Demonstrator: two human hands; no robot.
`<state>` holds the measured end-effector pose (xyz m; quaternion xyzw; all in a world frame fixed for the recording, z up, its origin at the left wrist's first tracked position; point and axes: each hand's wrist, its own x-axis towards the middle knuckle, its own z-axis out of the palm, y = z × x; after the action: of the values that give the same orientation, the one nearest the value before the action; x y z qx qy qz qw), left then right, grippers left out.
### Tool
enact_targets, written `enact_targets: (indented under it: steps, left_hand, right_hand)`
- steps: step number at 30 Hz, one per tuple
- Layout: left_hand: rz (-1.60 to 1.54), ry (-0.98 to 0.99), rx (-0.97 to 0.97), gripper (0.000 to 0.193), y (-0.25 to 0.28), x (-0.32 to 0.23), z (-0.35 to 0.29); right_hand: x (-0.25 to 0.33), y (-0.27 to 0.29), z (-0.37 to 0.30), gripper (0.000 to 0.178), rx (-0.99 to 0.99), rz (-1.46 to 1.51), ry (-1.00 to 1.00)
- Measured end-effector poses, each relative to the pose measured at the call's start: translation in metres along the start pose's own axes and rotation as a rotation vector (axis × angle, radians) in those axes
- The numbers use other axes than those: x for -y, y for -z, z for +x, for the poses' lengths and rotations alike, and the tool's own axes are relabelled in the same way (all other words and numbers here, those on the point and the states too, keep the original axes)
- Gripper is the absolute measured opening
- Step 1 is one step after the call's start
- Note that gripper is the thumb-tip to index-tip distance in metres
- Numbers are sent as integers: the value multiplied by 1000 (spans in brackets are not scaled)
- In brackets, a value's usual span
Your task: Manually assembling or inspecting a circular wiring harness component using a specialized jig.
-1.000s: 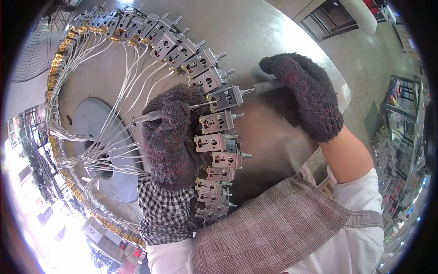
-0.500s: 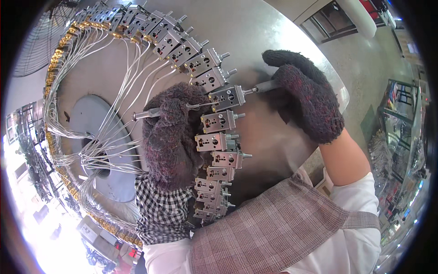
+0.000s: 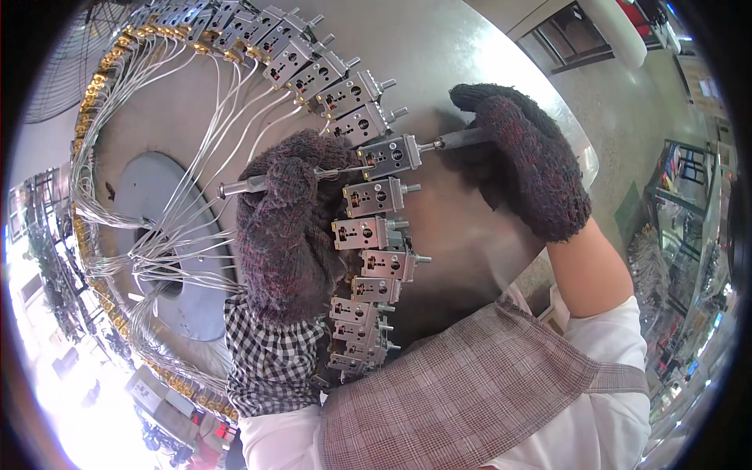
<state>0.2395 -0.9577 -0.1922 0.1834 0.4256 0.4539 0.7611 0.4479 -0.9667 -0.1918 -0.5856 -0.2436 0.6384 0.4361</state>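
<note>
My left hand (image 3: 282, 235), in a dark knitted glove, is closed around a slim screwdriver (image 3: 244, 187). Its thin shaft reaches right, with the tip at the slotted face of a small boxy metal unit (image 3: 389, 158). From that unit's right side a threaded shaft sticks out. My right hand (image 3: 536, 160), gloved alike, grips a grey cylindrical tool (image 3: 462, 139) whose end meets that shaft. Part of the tool is hidden inside the glove. More such units stand in a curved row, among them one just above (image 3: 359, 125) and one just below (image 3: 371, 197).
The row curves round a grey disc (image 3: 192, 301), with thin white lines (image 3: 157, 262) running from its centre to brass fittings (image 3: 95, 94) along the far-left rim. A metal table top (image 3: 423, 47) lies beneath. A fan (image 3: 59, 94) stands at upper left, shelving (image 3: 674, 172) at right.
My left hand and the screwdriver have shifted slightly left. The row of units has moved a little up and left in view. My right hand stays nearly in place, with its tool at the same shaft.
</note>
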Motion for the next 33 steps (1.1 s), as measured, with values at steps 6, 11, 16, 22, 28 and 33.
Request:
enact_targets:
  steps: [6,11,16,22,28,33]
  left_hand:
    - [-11,3,42,39,5,-2,-5]
    - [-34,-54,26,40,5,-2,-7]
    - [42,-148,56,34,10,0,-2]
    - [-8,-96,4,31,22,5,-13]
    - [-79,-150,26,32,38,21,-7]
    - [-66,-128,3,33,50,19,-10]
  right_hand:
    - [2,-4,-5,30,-13,-35,-57]
    - [1,-6,-6,30,5,49,27]
    - [-5,7,-4,32,-6,52,43]
    - [-21,6,-24,33,-58,73,96]
    - [-37,-5,-21,32,-27,96,51]
    - [-45,-19,-22,32,3,93,81]
